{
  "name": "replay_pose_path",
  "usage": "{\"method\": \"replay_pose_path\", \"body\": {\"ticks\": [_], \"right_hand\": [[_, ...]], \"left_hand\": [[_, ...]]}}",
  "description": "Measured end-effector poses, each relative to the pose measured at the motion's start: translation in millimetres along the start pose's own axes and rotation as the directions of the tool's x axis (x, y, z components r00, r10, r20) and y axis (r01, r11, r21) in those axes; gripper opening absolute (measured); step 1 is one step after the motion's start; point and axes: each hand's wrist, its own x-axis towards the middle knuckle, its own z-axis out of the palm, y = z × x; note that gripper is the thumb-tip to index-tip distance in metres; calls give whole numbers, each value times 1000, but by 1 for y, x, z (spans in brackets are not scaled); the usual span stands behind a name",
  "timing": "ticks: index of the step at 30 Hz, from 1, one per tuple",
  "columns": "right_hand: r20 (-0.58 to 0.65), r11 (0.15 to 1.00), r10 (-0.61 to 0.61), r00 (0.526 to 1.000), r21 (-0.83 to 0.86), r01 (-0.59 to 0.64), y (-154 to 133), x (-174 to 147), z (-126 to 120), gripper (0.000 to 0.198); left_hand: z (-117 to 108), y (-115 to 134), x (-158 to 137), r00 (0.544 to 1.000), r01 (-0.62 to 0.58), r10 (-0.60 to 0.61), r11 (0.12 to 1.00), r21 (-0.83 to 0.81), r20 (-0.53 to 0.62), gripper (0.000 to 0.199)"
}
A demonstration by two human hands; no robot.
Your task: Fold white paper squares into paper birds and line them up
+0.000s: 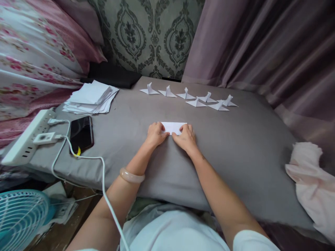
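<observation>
A white sheet of paper (174, 127), folded to a wide rectangle, lies on the grey cloth between my two hands. My left hand (156, 134) grips its left end, thumb at the near edge. At the right end, my right hand (186, 136) holds the paper the same way, fingers curled around the edge. Both thumbs nearly meet along the near side. Beyond the hands stand several folded paper cranes (186, 94), set out in loose rows. To the far left rests a stack of white paper squares (91, 96).
A phone (81, 134) lies left of my arms, near a white power strip (27, 137). Its white cable (103, 174) crosses my left forearm. A blue fan (22, 218) stands at lower left, a pale cloth (311, 188) lies at right. Curtains (235, 42) hang behind.
</observation>
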Motion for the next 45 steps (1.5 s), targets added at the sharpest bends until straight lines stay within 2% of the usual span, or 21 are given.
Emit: {"method": "replay_pose_path", "body": {"ticks": [5,10,15,19,21,25,28,30,32,35,37,40,43,45], "right_hand": [[1,999,24,1000,-35,-24,-7,-3,1,37],[15,999,41,999,-35,-41,-8,-2,0,44],[98,996,20,995,84,-29,7,9,-6,29],[236,962,12,972,261,-75,26,22,-15,17],[292,952,6,956,292,-95,36,27,-22,16],[312,954,39,949,271,-128,51,28,-42,20],[316,934,102,943,295,-200,55,25,-53,21],[297,906,123,947,356,-229,55,22,-54,21],[231,891,103,968,412,-193,54,20,-50,23],[134,907,66,989,405,-115,55,16,-41,36],[118,897,61,991,430,-106,59,14,-35,43],[118,809,99,988,568,-149,63,13,-31,41],[87,711,193,977,674,-201,61,13,-31,36],[30,671,232,972,719,-182,55,12,-34,32]], "left_hand": [[-9,-5,1,996,64,-57,992,-109,65,9],[-15,-11,1,985,121,-91,971,-208,146,26],[-27,-12,1,964,190,-120,937,-295,239,35],[-34,-13,2,964,96,-31,966,-238,264,39],[-34,-16,2,962,25,27,982,-188,270,43],[-32,-23,1,961,-135,143,990,-50,237,48],[-28,-22,-3,965,-193,174,978,79,195,45],[-24,-14,-5,965,-248,227,953,177,128,36],[-17,-2,-5,942,-335,323,913,232,89,34],[-5,16,-1,888,-456,425,859,233,174,43],[2,22,3,877,-478,439,841,252,198,49],[9,23,5,864,-504,472,808,306,176,51],[8,19,3,839,-543,524,796,267,145,33],[4,19,0,862,-500,506,850,165,4,30]]}}
